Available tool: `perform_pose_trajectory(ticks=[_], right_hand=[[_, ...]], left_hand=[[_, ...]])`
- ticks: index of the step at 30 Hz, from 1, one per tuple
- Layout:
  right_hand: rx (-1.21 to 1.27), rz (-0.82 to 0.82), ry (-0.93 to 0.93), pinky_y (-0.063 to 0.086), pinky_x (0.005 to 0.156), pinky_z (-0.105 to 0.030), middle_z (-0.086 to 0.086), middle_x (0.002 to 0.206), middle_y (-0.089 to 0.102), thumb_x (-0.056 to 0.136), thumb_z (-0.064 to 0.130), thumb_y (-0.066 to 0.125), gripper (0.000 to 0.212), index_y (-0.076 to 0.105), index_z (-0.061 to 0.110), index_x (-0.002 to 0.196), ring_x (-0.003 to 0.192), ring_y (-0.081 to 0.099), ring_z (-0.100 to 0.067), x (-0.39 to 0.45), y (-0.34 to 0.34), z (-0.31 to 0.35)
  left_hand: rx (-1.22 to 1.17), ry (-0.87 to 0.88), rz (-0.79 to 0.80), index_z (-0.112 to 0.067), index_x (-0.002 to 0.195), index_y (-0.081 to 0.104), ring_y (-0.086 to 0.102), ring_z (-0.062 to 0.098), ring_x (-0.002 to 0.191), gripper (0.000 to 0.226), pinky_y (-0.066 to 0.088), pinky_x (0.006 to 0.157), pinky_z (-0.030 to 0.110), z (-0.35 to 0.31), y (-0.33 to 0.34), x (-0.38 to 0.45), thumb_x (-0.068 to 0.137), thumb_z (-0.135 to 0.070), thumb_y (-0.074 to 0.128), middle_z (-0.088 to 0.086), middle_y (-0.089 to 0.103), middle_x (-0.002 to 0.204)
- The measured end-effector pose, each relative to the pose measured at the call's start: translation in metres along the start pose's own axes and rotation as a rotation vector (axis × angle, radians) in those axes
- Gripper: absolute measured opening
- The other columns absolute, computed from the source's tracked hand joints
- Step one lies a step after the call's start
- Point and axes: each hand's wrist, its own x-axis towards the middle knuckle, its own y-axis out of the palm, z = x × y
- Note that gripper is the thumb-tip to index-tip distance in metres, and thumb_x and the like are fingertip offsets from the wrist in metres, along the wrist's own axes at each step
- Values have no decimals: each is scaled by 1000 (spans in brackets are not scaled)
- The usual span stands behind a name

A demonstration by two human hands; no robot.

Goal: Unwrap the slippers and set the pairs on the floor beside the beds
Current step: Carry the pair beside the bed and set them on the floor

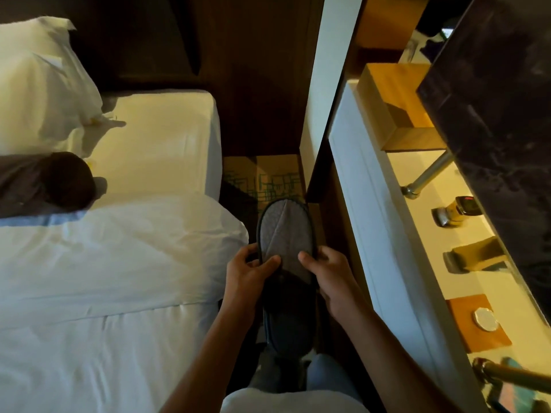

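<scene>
we are holding a grey slipper [285, 234] in the narrow gap between the bed [119, 263] and the white counter [372, 234], and its long axis runs straight away from us, toe end far, heel end towards our body. both grips sit at the middle of that length: the left hand [247, 272] pinches the left edge, thumb on the upper face and fingers curled beneath, and the right hand [328, 269] does the same on the right edge. neither hand is nearer; they mirror each other across the slipper. the carpet [268, 180] lies below and ahead, just beside the bed, so we judge the coming move is a plain lowering along that same axis, toe pointing forward.

the far half is a flat, felt-like grey fabric with a central crease and dark piping round its rounded toe. the near half is much darker and we cannot tell whether a second slipper lies stacked under the first, nor whether any wrapper remains. the bedding is white, soft and wrinkled, with a dark bolster [50, 183] and a pillow [41, 76] further up. the counter is smooth, carrying a wooden coaster [477, 323] with a round white lid.
</scene>
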Motion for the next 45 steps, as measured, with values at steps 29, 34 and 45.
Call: perform_pose_trajectory(ticks=[29,34,45], right_hand=[[-86,32,120,53,97,-41,-9,137,59,90,31,69,68,39,10,147,120,60,-25,415,16,-243],[-129,112,74,55,53,-17,-4,110,73,92,30,67,29,65,13,115,83,73,-12,501,14,-310],[-173,178,15,59,66,-30,-9,93,74,91,21,67,25,62,0,105,73,74,-11,644,7,-408]], left_hand=[[-19,-136,-201,-25,117,63,78,13,76,35,61,59,26,285,29,347,85,-18,77,3,79,92],[-17,-123,-226,-20,121,62,76,16,87,38,62,63,25,369,33,423,86,-17,76,3,75,105],[-45,-83,-188,-18,114,62,76,15,79,30,63,65,28,499,34,555,88,-10,74,7,76,99]])
